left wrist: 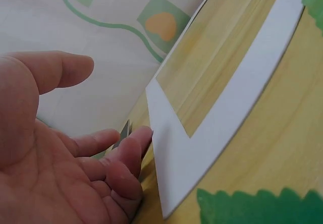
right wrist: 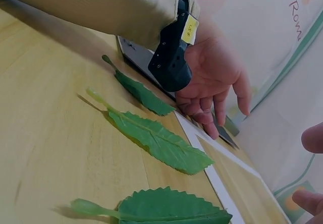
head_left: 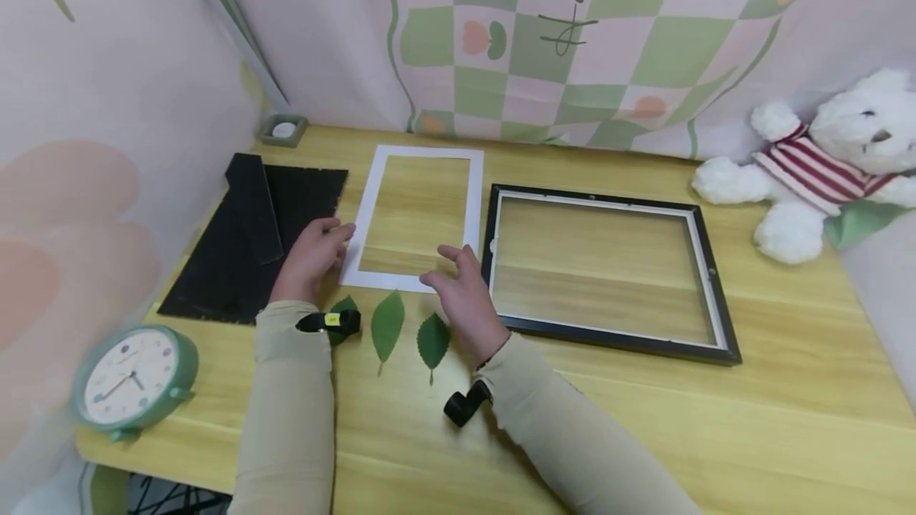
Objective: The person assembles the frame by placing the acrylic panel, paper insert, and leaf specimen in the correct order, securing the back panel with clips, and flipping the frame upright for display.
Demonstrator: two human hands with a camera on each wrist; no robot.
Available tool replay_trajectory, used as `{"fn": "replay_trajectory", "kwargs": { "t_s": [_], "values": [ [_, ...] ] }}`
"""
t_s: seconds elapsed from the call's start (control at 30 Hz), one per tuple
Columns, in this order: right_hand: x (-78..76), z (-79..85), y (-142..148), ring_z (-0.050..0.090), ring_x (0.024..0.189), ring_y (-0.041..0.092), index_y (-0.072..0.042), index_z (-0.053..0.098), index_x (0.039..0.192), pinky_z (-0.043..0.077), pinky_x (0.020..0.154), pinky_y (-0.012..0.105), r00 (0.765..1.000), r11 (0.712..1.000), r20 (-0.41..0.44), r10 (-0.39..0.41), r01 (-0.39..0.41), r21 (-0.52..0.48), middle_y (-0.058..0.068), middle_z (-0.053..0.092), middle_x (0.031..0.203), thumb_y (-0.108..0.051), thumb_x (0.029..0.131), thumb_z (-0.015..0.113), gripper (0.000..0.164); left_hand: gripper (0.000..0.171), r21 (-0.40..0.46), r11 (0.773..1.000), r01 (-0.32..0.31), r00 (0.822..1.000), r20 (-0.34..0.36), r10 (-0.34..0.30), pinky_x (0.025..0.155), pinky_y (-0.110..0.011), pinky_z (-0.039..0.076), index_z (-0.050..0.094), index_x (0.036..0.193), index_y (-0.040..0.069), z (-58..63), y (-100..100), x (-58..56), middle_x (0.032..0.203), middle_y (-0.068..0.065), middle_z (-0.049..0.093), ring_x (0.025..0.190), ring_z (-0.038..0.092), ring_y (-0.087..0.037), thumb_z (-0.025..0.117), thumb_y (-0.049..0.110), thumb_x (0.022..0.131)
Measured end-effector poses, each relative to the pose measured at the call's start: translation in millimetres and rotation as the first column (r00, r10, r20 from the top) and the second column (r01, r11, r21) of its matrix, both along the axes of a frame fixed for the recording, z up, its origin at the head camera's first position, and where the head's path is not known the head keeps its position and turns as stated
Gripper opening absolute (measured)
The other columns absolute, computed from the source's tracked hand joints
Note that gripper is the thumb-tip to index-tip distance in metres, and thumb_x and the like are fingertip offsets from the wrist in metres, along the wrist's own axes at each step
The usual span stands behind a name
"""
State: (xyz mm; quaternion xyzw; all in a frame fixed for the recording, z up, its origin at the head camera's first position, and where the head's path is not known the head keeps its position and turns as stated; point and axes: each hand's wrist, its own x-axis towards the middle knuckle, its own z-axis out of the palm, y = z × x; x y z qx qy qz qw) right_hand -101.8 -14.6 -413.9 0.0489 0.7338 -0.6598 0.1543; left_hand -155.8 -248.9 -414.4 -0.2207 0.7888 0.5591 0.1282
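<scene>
A white rectangular mat border point(head_left: 368, 205) lies flat on the wooden table. My left hand point(head_left: 311, 257) is at its left edge, fingers loosely bent; in the left wrist view a fingertip point(left wrist: 145, 133) is at the edge, and I cannot tell whether it touches. My right hand point(head_left: 468, 300) hovers by the lower right corner, thumb and fingers apart, holding nothing. Below the mat lie a middle green leaf point(head_left: 388, 326), a right leaf point(head_left: 432, 342) and a left leaf point(head_left: 343, 305), the last partly hidden by the wrist camera.
Right of the mat lies a black picture frame point(head_left: 615, 342) with a white inner edge. A black backing board point(head_left: 207, 276) with a stand leg is at left. A green clock point(head_left: 136, 378), a small grey square holder point(head_left: 282, 130) and a white teddy bear point(head_left: 816, 173) stand around.
</scene>
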Motion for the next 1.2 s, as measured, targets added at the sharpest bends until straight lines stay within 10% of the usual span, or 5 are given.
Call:
{"fn": "replay_trajectory", "kwargs": {
  "t_s": [0.63,1.2],
  "values": [
    [-12.2,1.8,-8,0.007,0.152,0.034,-0.008,0.046,0.145,0.014,0.121,0.053,0.996,0.987,-0.093,-0.004,0.018,0.158,0.013,0.003,0.167,-0.022,0.092,0.064,0.058,0.073,-0.124,0.982,0.144,0.989,-0.023,-0.148,0.116,-0.05,0.03,0.024,0.158,0.007,11.0,1,5.5,0.155,-0.017,0.039,0.139,0.039,-0.034,0.052,0.044,0.102],
    [-14.4,1.8,-12,0.007,0.152,0.031,-0.009,0.048,0.143,0.013,0.121,0.051,0.998,0.995,-0.06,-0.036,0.041,0.087,0.011,0.006,0.167,-0.022,0.088,0.065,0.059,0.054,0.066,0.997,-0.047,0.992,-0.115,0.054,0.106,-0.04,0.041,0.041,0.152,0.008,0.2,-15,2.7,0.145,-0.014,0.047,0.124,0.048,-0.025,0.055,0.029,0.103]
  ]
}}
